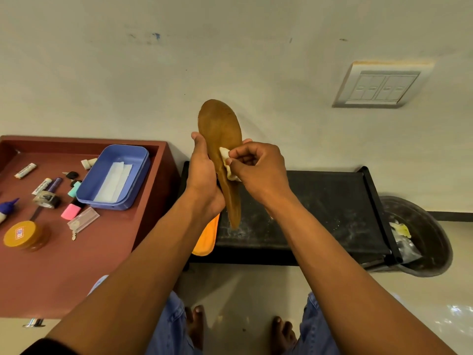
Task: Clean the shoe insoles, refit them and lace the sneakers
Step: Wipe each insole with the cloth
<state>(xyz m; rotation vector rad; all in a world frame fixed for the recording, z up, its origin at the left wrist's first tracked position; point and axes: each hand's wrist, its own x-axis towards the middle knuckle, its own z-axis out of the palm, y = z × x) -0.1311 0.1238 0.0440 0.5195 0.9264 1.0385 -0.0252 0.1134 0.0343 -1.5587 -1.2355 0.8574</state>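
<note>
A brown insole (220, 129) stands upright in front of me, toe end up, above the black stand (330, 201). My left hand (203, 172) grips it around its middle from the left. My right hand (256, 166) pinches a small pale wipe (226, 160) and presses it against the insole's face. A second, orange insole (207, 239) lies on the left end of the black stand, partly hidden by my left forearm. No sneakers or laces are in view.
A reddish-brown table (76, 265) at left holds a blue tray (89, 185) with white wipes, markers, erasers, a tape roll and a yellow-lidded jar (21, 234). A dark bin (425, 237) with rubbish stands at right. A wall switch (381, 84) is above.
</note>
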